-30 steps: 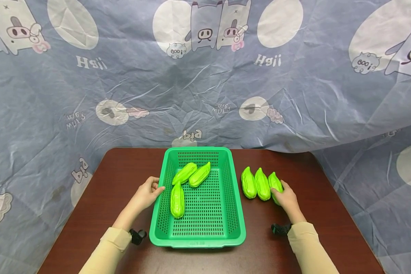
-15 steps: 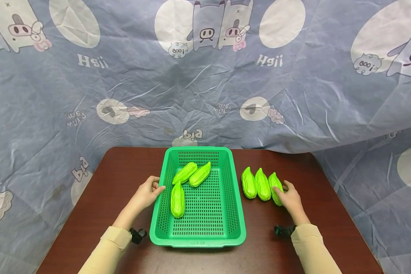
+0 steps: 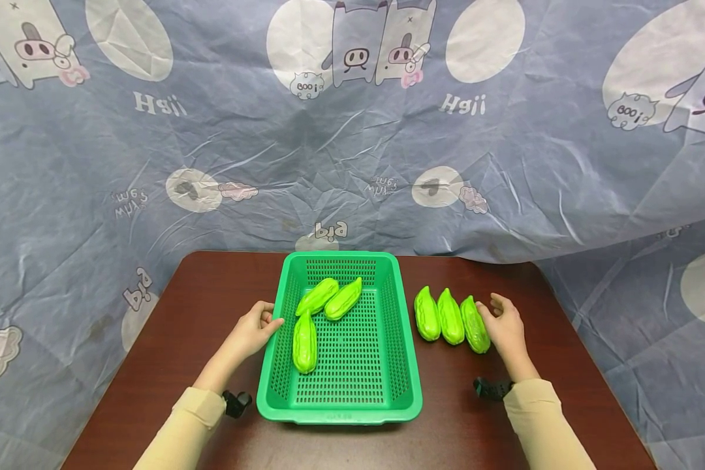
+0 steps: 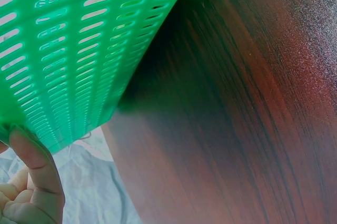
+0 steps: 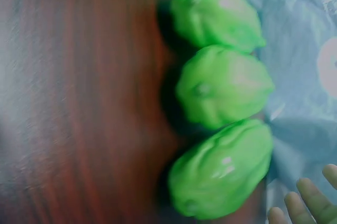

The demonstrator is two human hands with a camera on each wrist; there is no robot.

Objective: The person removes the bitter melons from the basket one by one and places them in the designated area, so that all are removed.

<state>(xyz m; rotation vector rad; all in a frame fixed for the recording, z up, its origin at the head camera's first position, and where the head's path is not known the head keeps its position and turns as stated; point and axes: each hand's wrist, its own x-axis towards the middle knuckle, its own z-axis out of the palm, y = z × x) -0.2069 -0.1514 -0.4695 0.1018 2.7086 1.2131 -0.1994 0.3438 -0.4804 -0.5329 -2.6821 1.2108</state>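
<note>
My left hand (image 3: 255, 330) pinches the left rim of a green plastic basket (image 3: 412, 365), thumb over the edge. In the left wrist view its curled fingers (image 4: 38, 168) meet the rim of the slotted basket wall (image 4: 79, 34). Three light-green bitter melons lie inside: two at the back, one (image 3: 304, 343) at the left. To the right of the basket, three more stand in a row: a left one (image 3: 427, 314), a middle one (image 3: 450, 317) and a right one (image 3: 475, 326). Just right of that last melon hovers my right hand (image 3: 503, 328), holding nothing, fingers loosely extended (image 5: 310, 203).
A dark reddish-brown wooden table (image 3: 223, 281) carries everything. Behind it hangs a grey-blue patterned cloth (image 3: 352, 163), which also drapes along both sides. Each wrist wears a black camera strap, such as the right one (image 3: 493, 390).
My right hand has let go of the rightmost bitter melon and drawn off to the right, its fingers spreading. The left hand and the basket stay in place.
</note>
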